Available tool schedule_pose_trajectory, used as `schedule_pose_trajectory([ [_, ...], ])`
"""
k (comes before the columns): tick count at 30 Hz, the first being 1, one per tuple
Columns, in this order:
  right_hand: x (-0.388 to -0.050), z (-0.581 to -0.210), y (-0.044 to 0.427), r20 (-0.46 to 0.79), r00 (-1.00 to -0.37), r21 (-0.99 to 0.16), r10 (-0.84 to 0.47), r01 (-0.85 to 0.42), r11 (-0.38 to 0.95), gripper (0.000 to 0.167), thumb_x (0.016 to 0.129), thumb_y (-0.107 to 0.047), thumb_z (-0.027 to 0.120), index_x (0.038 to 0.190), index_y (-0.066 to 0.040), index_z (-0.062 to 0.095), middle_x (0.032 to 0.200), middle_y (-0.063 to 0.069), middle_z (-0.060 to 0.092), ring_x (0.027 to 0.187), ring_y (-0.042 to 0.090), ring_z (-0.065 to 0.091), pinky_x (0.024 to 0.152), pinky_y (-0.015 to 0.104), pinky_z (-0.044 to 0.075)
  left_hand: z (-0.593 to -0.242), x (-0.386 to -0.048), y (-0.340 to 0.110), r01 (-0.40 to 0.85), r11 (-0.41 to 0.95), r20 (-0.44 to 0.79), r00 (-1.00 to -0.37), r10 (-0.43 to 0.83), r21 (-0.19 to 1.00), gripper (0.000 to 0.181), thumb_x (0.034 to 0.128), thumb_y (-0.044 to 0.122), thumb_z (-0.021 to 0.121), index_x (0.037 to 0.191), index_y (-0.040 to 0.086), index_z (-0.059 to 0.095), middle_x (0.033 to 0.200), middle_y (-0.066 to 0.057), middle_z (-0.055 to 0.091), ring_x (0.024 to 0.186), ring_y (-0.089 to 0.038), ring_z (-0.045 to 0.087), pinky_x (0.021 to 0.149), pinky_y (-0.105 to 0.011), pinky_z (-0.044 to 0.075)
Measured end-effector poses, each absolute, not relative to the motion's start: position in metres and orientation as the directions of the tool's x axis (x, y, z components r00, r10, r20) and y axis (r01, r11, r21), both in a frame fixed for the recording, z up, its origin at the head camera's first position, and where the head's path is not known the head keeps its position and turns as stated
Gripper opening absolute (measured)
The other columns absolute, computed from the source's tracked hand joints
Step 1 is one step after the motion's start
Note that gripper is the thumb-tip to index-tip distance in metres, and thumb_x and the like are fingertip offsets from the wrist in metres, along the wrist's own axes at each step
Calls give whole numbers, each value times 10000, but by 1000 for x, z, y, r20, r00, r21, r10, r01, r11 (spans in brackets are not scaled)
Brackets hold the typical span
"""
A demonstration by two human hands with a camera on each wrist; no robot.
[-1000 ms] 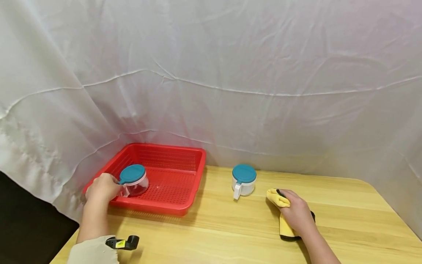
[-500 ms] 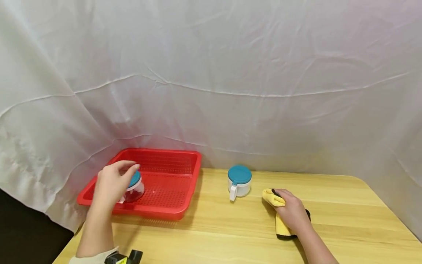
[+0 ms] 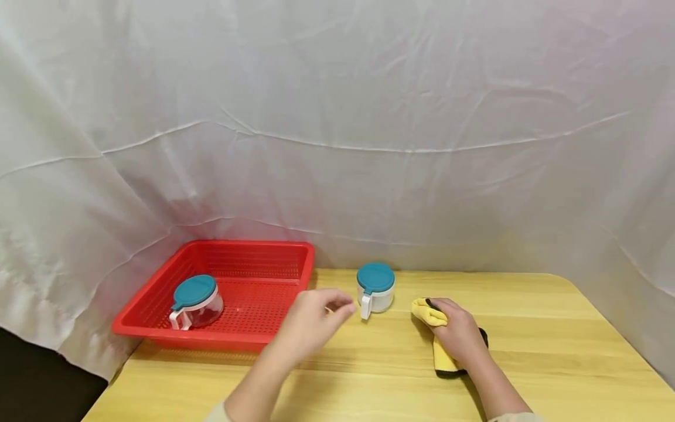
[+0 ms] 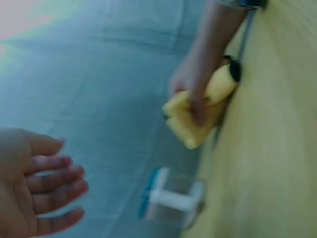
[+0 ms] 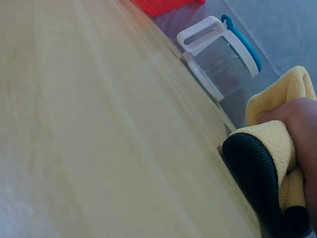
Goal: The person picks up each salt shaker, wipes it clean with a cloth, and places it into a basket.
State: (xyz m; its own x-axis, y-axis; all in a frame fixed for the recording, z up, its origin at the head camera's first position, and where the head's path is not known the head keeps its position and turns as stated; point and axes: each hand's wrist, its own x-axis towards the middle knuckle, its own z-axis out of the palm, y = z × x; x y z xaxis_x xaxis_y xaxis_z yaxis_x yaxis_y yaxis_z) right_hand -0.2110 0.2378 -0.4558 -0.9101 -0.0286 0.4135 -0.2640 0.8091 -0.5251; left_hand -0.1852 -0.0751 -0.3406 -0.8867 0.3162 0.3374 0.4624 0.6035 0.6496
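One jar (image 3: 196,300) sits in the red basket (image 3: 227,340), seemingly done; a second jar (image 3: 376,287), apparently left to do, stands on the table (image 3: 390,375) near the loosely spread, empty left hand (image 3: 311,321). The right hand (image 3: 459,329) grips a yellow cloth (image 3: 429,313).

We note bare desk (image 3: 390,381) between the left grip (image 3: 311,321) and the right grip (image 3: 459,331), passable on the near side. Far, the jar (image 3: 375,287) stands in the way, handle (image 3: 366,308) facing near; the curtain (image 3: 337,193) closes the space behind. Left, the red basket (image 3: 211,336) bars low passage. Right, the yellow cloth (image 3: 429,313) blocks; bare desk extends beyond.
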Motion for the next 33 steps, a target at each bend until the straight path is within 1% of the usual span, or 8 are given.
schedule_pose_trajectory([
  [4,-211,-458,236,418,-908,-529,-23,-264,807,451,839,-66,730,1273,1,628,1275,173,632,1178,420,589,968,551,493,-364,-200,-44,448,708,321,-892,317,546,103,902,300,703,936,213,746,799,140,697,731,-37,609,622,-246,471],
  [8,-211,-457,234,408,-912,-539,-22,-261,801,448,842,-69,726,1274,-4,630,1274,170,635,1174,414,593,959,547,499,-382,-213,-28,382,785,340,-911,233,487,142,874,307,729,937,182,708,774,92,681,680,-96,590,583,-282,442],
  [14,-211,-456,233,419,-908,-522,-30,-268,809,442,843,-75,735,1269,-9,636,1255,163,644,1158,401,606,950,538,507,-397,-229,-18,244,832,267,-956,121,497,396,806,464,775,1004,156,622,859,-7,684,733,-210,621,596,-350,456],
  [17,-211,-456,233,427,-904,-516,-30,-271,813,439,837,-63,742,1261,-5,640,1247,167,648,1150,405,609,949,542,506,-405,-238,-14,212,838,230,-967,106,502,407,807,503,762,978,168,606,839,-15,672,739,-220,621,590,-349,444],
  [20,-210,-455,233,434,-901,-511,-30,-273,815,441,830,-50,746,1256,-1,643,1246,172,649,1145,409,611,947,545,505,-414,-246,-11,226,835,271,-958,96,502,351,818,467,765,938,171,620,819,-9,681,718,-222,628,572,-349,443],
  [25,-208,-454,233,433,-901,-513,-23,-268,816,439,832,-60,745,1256,-10,645,1243,166,653,1143,405,614,940,542,510,-422,-255,-13,249,766,310,-948,68,593,210,842,319,762,923,151,667,787,25,677,676,-176,599,567,-321,449],
  [29,-207,-453,233,423,-906,-522,-20,-262,811,434,846,-76,740,1264,-19,642,1247,160,651,1148,402,611,940,544,508,-423,-259,-19,233,627,276,-961,30,743,170,830,231,771,911,101,697,725,23,644,639,-126,559,573,-283,461],
  [33,-207,-453,233,425,-905,-517,-29,-269,813,432,848,-69,739,1266,-22,642,1244,159,652,1145,404,611,943,547,505,-426,-263,-22,208,477,244,-970,-14,854,181,807,143,776,936,43,698,730,-12,617,660,-122,549,588,-253,487],
])
